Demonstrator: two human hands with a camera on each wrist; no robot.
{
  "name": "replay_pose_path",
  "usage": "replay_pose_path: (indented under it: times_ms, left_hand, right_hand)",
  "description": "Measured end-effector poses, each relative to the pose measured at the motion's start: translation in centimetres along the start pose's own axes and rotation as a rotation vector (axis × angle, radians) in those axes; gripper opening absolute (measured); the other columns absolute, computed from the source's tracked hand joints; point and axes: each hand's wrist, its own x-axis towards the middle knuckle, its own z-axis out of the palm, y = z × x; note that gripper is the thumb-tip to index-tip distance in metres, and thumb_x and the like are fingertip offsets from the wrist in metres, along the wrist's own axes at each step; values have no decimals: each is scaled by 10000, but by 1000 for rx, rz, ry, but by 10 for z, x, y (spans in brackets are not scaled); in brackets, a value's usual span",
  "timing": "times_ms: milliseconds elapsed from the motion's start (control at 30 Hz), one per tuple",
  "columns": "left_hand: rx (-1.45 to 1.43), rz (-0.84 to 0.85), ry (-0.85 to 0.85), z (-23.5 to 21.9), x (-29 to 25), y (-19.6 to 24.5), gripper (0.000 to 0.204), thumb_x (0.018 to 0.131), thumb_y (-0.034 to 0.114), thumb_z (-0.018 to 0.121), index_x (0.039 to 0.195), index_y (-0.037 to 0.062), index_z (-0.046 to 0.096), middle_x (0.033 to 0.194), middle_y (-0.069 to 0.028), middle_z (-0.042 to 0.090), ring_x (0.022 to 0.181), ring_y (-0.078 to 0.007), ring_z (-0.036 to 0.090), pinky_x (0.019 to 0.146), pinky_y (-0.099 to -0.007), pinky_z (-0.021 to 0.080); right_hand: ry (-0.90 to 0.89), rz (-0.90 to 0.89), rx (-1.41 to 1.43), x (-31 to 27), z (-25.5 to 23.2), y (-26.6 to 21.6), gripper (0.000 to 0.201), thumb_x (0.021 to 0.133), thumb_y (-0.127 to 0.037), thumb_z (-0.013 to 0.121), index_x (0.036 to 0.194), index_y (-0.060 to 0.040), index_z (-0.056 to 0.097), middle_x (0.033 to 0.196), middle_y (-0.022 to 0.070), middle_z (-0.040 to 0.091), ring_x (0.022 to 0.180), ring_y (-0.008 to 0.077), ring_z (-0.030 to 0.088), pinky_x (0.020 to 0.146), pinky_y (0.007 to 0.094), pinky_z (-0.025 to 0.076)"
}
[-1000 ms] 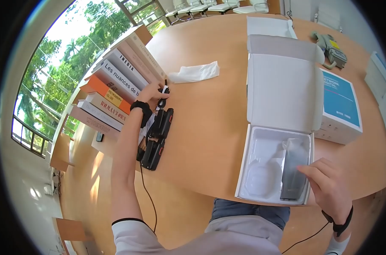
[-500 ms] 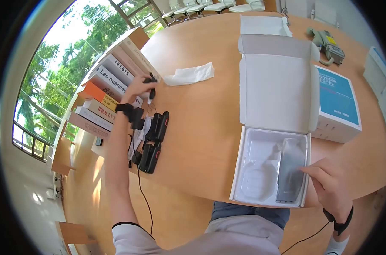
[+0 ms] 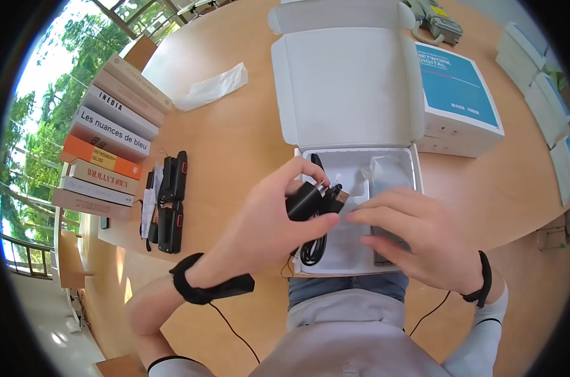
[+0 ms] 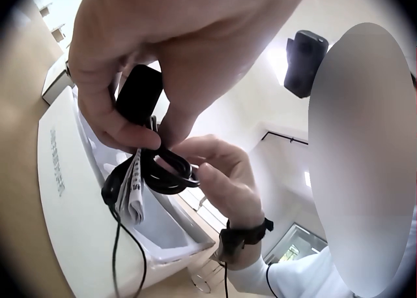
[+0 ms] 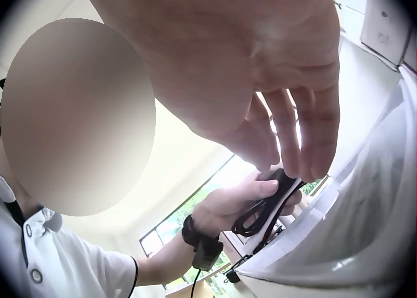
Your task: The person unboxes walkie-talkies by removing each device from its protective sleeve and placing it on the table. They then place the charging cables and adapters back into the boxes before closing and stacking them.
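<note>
Holding the black power adapter (image 3: 304, 202) in your left hand (image 3: 250, 220), you keep its fingers and thumb clamped round the body, with the metal prongs (image 3: 323, 186) showing beside your index finger. The black cable (image 3: 313, 250) is bundled against the adapter; its coil hangs just below your grip, and its USB plug (image 3: 342, 196) sticks up just to the right of the adapter. A folded printed paper (image 4: 135, 193) hangs beside the coil in the left wrist view.

Your right hand (image 3: 417, 229) is just to the right of that grip, its fingers extended and slightly bent, fingertips and thumb apart. They are close to the cable, but you cannot tell whether they touch it.

Directly beneath both hands is the open box (image 3: 421, 173) with its white tray (image 3: 354, 251). A dark item in a clear bag (image 3: 378, 179) lies in the right-hand compartment, partly hidden under your right hand. The raised lid (image 3: 347, 88) is beyond your grip, and the blue and white box (image 3: 461, 94) stands farther to the right, beside the lid.

Well to the left of your grip, two black devices (image 3: 172, 204) lie on the table (image 3: 234, 144), with a row of books (image 3: 112, 132) farther left. Beyond them, a crumpled white wrapper (image 3: 212, 88) lies between the books and the lid.
</note>
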Motion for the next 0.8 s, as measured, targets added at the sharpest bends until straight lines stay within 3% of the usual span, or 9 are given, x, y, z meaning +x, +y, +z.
replay_pose_path:
  times_ms: [200, 333, 367, 467, 567, 667, 800]
  left_hand:
    - [109, -31, 15, 24, -2, 14, 418, 883, 102, 824, 1205, 86, 557, 817, -23, 660, 686, -73, 555, 618, -252, 441]
    - [157, -68, 91, 26, 8, 11, 443, 902, 129, 831, 1226, 89, 532, 764, -9, 634, 686, -85, 539, 620, -266, 438]
    - [236, -87, 78, 26, 8, 15, 452, 934, 102, 794, 1293, 65, 522, 898, -69, 660, 749, -97, 613, 642, -308, 485]
    - [226, 166, 68, 29, 3, -5, 448, 977, 67, 730, 1366, 31, 510, 1121, -158, 652, 845, -150, 688, 696, -362, 533]
    - [500, 151, -77, 18, -15, 15, 461, 980, 9, 674, 1408, 2, 501, 1297, -212, 594, 930, -291, 730, 759, -416, 559]
    - [717, 274, -71, 17, -17, 17, 441, 948, -23, 665, 1369, 7, 536, 1260, -198, 613, 904, -408, 685, 752, -435, 546]
    - [870, 285, -18, 16, -15, 19, 445, 918, -37, 672, 1344, 36, 565, 1192, -172, 616, 905, -433, 650, 745, -462, 528]
  right_hand:
    - [4, -46, -206, -10, 5, 7, 271, 821, -65, 815, 1054, -8, 689, 1061, 87, 689, 1009, 302, 643, 865, 413, 536]
    - [44, -59, -330, -11, 7, 9, 238, 817, -54, 768, 1036, -10, 688, 1081, 91, 689, 1034, 293, 639, 882, 405, 527]
    - [42, -69, -340, -11, 10, 9, 236, 811, -51, 753, 1034, -13, 688, 1080, 92, 687, 1043, 290, 637, 888, 400, 523]
    - [-27, -99, -373, -13, 9, 8, 236, 797, -48, 711, 1030, -13, 684, 1084, 94, 677, 1071, 282, 625, 899, 380, 512]
    - [-79, -130, -417, -12, 7, 8, 249, 785, -42, 688, 1031, -6, 678, 1068, 96, 659, 1077, 274, 615, 902, 367, 504]
    - [-104, -139, -444, -9, 7, 7, 248, 787, -40, 677, 1031, 3, 675, 1042, 96, 641, 1065, 269, 609, 904, 365, 502]
    - [-21, -161, -469, -1, 13, 5, 248, 794, -37, 674, 1037, 12, 681, 1000, 100, 615, 1058, 265, 601, 908, 368, 500]
